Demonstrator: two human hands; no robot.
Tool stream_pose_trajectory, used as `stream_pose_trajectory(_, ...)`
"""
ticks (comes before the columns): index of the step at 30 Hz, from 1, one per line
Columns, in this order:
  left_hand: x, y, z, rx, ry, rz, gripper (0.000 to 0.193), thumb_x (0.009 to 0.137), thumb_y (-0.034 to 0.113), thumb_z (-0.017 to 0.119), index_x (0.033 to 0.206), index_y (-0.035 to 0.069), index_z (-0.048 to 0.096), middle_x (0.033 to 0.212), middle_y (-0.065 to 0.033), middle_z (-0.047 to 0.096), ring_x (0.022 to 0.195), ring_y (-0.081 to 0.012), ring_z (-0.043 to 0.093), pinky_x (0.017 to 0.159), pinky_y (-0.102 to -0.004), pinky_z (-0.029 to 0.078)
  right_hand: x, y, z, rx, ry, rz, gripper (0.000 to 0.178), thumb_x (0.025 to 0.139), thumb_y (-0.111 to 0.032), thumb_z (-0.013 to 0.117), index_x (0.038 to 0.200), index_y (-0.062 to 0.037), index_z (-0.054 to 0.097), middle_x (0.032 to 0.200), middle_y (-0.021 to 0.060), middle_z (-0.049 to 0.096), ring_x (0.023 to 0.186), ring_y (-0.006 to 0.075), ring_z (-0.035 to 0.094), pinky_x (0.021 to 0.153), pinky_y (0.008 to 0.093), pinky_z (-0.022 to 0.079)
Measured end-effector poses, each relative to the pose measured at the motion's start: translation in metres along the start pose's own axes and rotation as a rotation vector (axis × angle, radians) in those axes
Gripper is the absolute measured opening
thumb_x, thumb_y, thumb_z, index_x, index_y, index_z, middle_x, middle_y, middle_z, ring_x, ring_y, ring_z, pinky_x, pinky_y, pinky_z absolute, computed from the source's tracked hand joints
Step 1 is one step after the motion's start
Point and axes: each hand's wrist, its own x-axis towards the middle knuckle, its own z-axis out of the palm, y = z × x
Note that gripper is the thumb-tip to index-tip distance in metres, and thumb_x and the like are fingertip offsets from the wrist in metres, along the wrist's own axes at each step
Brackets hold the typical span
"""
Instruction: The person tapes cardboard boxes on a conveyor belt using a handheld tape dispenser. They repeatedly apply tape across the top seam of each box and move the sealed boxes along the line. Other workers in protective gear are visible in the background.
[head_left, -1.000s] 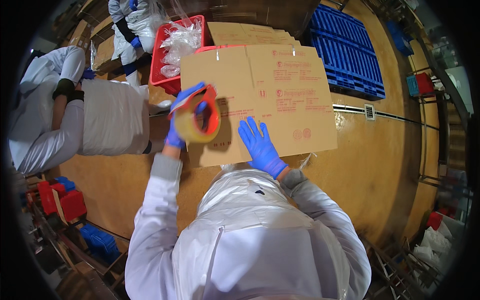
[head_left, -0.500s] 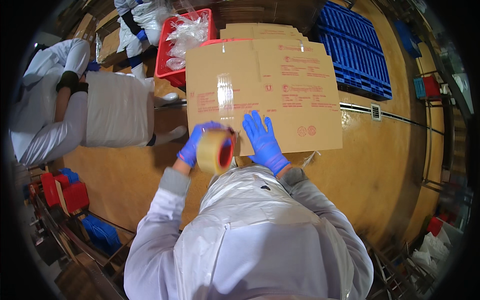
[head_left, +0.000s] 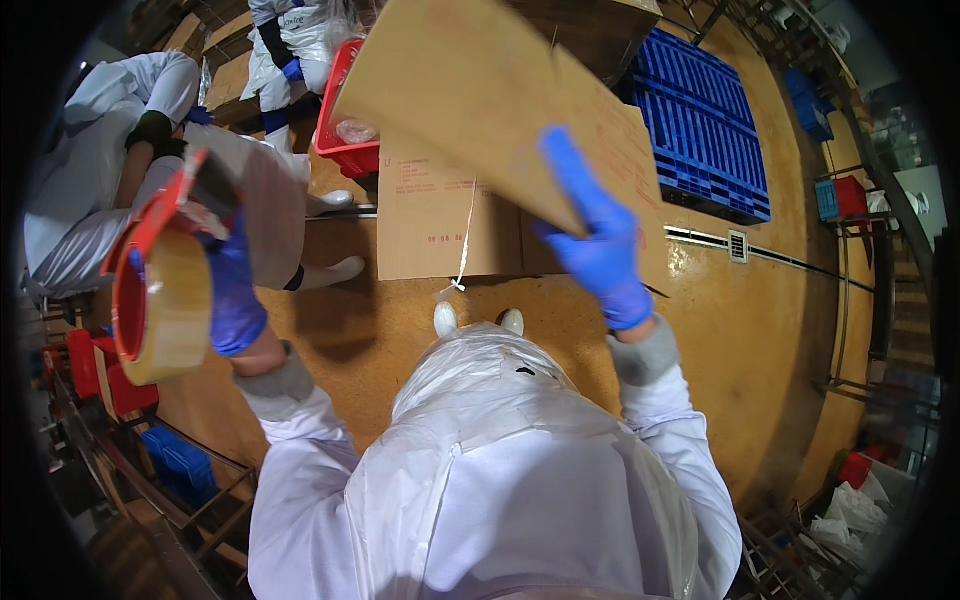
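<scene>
My left hand (head_left: 238, 290), in a blue glove, is closed on a red tape dispenser (head_left: 190, 190) with a wide roll of clear yellowish tape (head_left: 180, 310), held out at the left. With my right hand (head_left: 605, 245), also gloved in blue, I grip the near edge of a flat cardboard box (head_left: 450, 90), raised and tilted over the stack. Under it lies another flattened cardboard box (head_left: 430, 225) with red print. A white string (head_left: 468, 230) hangs over that box's near edge, knotted at its end.
A red crate (head_left: 350, 155) stands behind the boxes to the left. Blue pallets (head_left: 700, 120) lie at the right. A floor drain (head_left: 738, 247) runs past the stack. Two people in white work at the upper left, one beside a white-covered block.
The top cardboard box has been lifted off the stack by my right hand, uncovering the one below and the string. My left hand has swung left and nearer with the tape dispenser.
</scene>
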Motion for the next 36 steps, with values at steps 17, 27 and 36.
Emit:
stream_pose_trajectory(17, -0.012, 0.202, 0.061, -2.195, -0.56, -0.303, 0.044, 0.098, 0.032, 0.061, 0.134, 0.009, 0.05, 0.126, -0.009, 0.06, 0.117, -0.0229, 0.059, 0.108, -0.038, 0.045, -0.139, 0.046, 0.018, 0.095, -0.622, 0.599, 0.066, 0.094, -0.043, 0.066, 0.138, 0.0043, 0.056, 0.138, 0.0215, 0.06, 0.132, 0.0335, 0.056, 0.105, 0.0426, 0.048)
stream_pose_trajectory(27, -0.04, 0.299, 0.093, -2.28, -1.303, -0.155, 0.03, 0.101, 0.021, 0.053, 0.117, 0.006, 0.072, 0.112, -0.0044, 0.071, 0.1, -0.0147, 0.068, 0.092, -0.0306, 0.054, -0.135, 0.094, 0.085, -0.629, -0.652, 0.174, 0.11, 0.069, -0.044, 0.082, 0.156, -0.0039, 0.03, 0.165, 0.0153, 0.024, 0.155, 0.0366, 0.014, 0.12, 0.0631, 0.013)
stream_pose_trajectory(36, -0.098, 0.212, 0.011, -2.051, -1.229, 0.59, 0.035, 0.098, 0.027, 0.059, 0.122, 0.003, 0.069, 0.128, -0.0129, 0.067, 0.115, -0.025, 0.065, 0.102, -0.0353, 0.049, -0.134, 0.099, 0.078, -0.636, -0.639, 0.243, 0.112, 0.068, -0.05, 0.082, 0.156, -0.0052, 0.03, 0.163, 0.0147, 0.027, 0.154, 0.0371, 0.016, 0.12, 0.0633, 0.016)
